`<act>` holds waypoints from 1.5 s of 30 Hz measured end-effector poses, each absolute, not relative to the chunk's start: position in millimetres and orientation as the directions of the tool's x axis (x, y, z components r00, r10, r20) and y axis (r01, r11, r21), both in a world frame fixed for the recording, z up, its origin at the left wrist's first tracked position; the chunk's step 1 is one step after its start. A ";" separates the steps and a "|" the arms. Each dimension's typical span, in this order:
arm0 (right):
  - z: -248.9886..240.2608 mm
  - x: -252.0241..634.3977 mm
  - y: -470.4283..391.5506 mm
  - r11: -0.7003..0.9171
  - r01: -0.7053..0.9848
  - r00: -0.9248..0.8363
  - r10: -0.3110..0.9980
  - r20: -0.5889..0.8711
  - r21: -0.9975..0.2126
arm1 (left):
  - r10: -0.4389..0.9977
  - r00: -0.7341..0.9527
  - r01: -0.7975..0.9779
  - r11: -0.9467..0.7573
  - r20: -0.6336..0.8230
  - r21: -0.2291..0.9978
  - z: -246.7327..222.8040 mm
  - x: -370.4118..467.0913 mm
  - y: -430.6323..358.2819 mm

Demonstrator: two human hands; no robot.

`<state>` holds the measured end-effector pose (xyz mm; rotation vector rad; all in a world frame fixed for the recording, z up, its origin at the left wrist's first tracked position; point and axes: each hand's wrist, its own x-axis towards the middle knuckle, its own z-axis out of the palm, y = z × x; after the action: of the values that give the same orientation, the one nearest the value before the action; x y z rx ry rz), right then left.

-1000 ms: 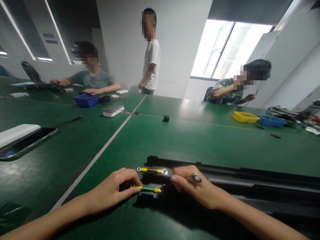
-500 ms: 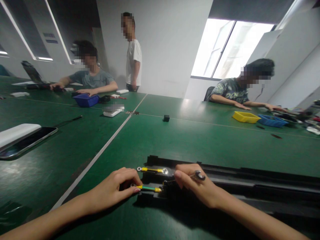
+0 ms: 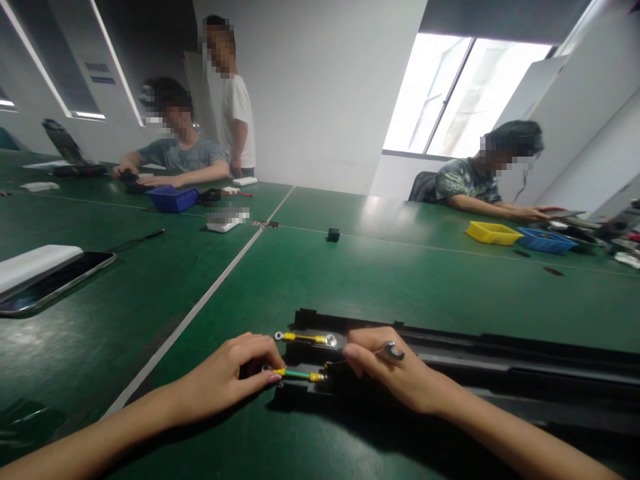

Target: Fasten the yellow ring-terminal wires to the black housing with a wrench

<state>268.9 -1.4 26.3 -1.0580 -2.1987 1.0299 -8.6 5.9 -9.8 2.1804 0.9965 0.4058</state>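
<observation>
My left hand (image 3: 253, 367) pinches the left end of a green-yellow wire (image 3: 297, 375) between thumb and fingers. The wire's right end lies on a long black metal part (image 3: 470, 360). A second short wire with yellow sleeves and ring ends (image 3: 306, 339) lies on the same part, just behind. My right hand (image 3: 383, 363) is closed on a wrench (image 3: 393, 351), whose open-jaw end sticks out above the hand. The tool's other end points left toward the green-yellow wire's right terminal; whether they touch cannot be made out.
A phone (image 3: 65, 280) and a white case (image 3: 35, 263) lie at the left. A small black block (image 3: 333, 235) sits mid-table. Blue bin (image 3: 173, 199), yellow bin (image 3: 493, 233) and another blue bin (image 3: 547, 241) stand farther back. Two people sit across the table; one stands behind.
My right hand and the wrench have shifted slightly left. My left hand keeps its pinch. The standing person has moved left, and both seated people have moved their hands.
</observation>
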 end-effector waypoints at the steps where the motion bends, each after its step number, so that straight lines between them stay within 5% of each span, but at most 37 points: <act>1: 26.5 268.9 -1.4 0.426 0.436 -0.589 0.801 0.106 -0.792 | 0.755 0.655 0.538 -0.463 -0.004 0.705 -9.7 -8.3 5.7; 34: 28.8 270.3 -1.6 0.498 0.376 -0.663 0.734 0.149 -0.781 | 0.757 0.654 0.553 -0.468 -0.010 0.689 -7.2 -6.7 6.2; 45: 26.9 270.1 -2.9 0.408 0.382 -0.551 0.821 0.150 -0.829 | 0.754 0.657 0.546 -0.457 -0.020 0.702 -11.2 -9.3 7.4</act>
<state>270.1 -2.9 26.9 -1.0192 -2.1169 1.0409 -9.3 7.4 -11.2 2.1782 1.0019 0.3850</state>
